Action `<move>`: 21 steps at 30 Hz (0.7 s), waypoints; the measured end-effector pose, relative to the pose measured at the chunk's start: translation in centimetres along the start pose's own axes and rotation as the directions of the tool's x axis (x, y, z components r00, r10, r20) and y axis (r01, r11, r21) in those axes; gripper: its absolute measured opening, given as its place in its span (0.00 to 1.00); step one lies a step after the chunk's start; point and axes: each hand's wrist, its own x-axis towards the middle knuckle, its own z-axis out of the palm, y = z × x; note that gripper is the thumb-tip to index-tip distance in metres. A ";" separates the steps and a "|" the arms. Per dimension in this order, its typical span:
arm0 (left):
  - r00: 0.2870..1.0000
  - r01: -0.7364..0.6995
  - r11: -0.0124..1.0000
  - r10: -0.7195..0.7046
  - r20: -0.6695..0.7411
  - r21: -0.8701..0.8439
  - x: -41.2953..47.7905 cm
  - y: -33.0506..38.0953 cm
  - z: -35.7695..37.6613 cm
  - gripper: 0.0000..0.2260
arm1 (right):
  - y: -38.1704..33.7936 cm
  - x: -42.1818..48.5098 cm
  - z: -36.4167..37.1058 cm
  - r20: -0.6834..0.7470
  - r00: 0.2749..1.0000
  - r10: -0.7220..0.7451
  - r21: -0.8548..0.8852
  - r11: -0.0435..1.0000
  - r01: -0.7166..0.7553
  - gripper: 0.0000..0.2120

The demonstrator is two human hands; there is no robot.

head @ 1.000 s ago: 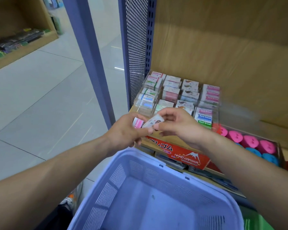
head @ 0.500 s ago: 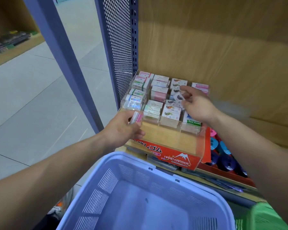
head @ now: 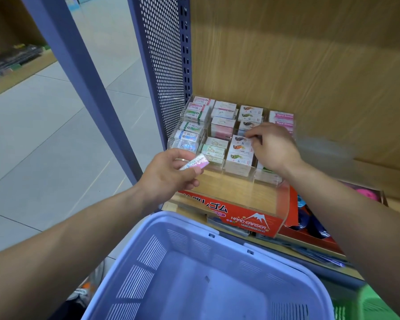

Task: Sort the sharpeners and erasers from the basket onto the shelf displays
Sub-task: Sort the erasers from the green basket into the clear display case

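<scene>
Eraser display: The clear compartmented display (head: 267, 181) sat at the left end of the shelf, against the perforated side panel (head: 166, 65). Each column held one print of eraser, so a new piece had to go to the column that matched it.
Red carton: A red carton (head: 247, 219) marked HARD ERASER lay under the display's near edge.
Right hand: The right hand (head: 274, 150) reached over the near right columns to the third column from the left, probably to seat a piece on the like-printed stack.
Right fingers: Its fingers (head: 255, 136) were curled close together. Thumb and forefinger pinched the right edge of the fish-print eraser (head: 239, 139) on top of that stack. Whether it was fully set down could not be told.
Left hand: The left hand (head: 166, 174) hovered at the display's near left corner, beyond the basket's far rim, apparently keeping the next piece ready.
Left fingers: These fingers (head: 171, 155) were clamped on the left end of the shiny pink eraser (head: 195, 162), which stuck out to the right toward the display.
Basket: The lilac basket (head: 185, 227) stood nearest, below both forearms. Only a small dark speck showed on its floor, so the sort looked close to done.
Sharpeners: Round pink and blue pieces, likely the sharpeners (head: 365, 194), lay in a tray just right of the display, apart from both hands.
</scene>
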 end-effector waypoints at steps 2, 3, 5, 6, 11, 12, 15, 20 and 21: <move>1.000 0.001 1.000 -0.001 0.018 -0.027 0.0 0.0 -0.1 0.15 | -0.9 -0.7 -0.5 -0.041 0.999 -0.017 0.012 1.000 0.017 0.13; 0.999 -0.004 0.999 0.005 0.032 -0.031 0.0 0.1 -0.2 0.15 | -1.6 -1.1 -0.8 -0.041 0.999 -0.032 0.042 0.999 0.033 0.12; 0.998 -0.033 0.999 0.035 0.061 -0.030 -0.2 0.3 -0.1 0.16 | -3.3 -2.3 -1.3 0.045 0.997 -0.067 0.195 0.979 0.057 0.12; 0.996 -0.052 0.998 0.054 0.070 -0.032 -0.4 0.5 0.0 0.16 | -4.3 -3.0 -1.4 0.123 0.989 -0.082 0.304 0.952 0.041 0.12; 0.994 -0.093 0.995 0.092 0.066 0.020 -1.2 0.6 0.7 0.15 | -6.5 -5.6 -0.1 0.247 0.963 -0.111 0.557 0.829 -0.047 0.08; 0.996 -0.082 0.996 0.080 0.046 0.027 -1.3 0.5 0.7 0.14 | -6.4 -5.9 0.1 0.233 0.968 -0.089 0.561 0.826 -0.059 0.07; 0.999 -0.052 0.998 0.051 0.018 0.027 -1.3 0.5 1.3 0.13 | -5.7 -6.8 -0.2 0.296 0.951 -0.086 0.534 0.841 -0.090 0.07; 0.987 -0.157 0.966 0.144 0.078 0.207 -0.7 0.4 3.6 0.16 | -1.1 -6.7 -3.2 0.209 0.978 -0.005 0.476 0.874 -0.098 0.07; 0.976 -0.214 0.916 0.190 0.102 0.340 -0.5 0.2 3.9 0.17 | 0.2 -6.4 -3.9 0.124 0.991 0.055 0.426 0.899 -0.103 0.06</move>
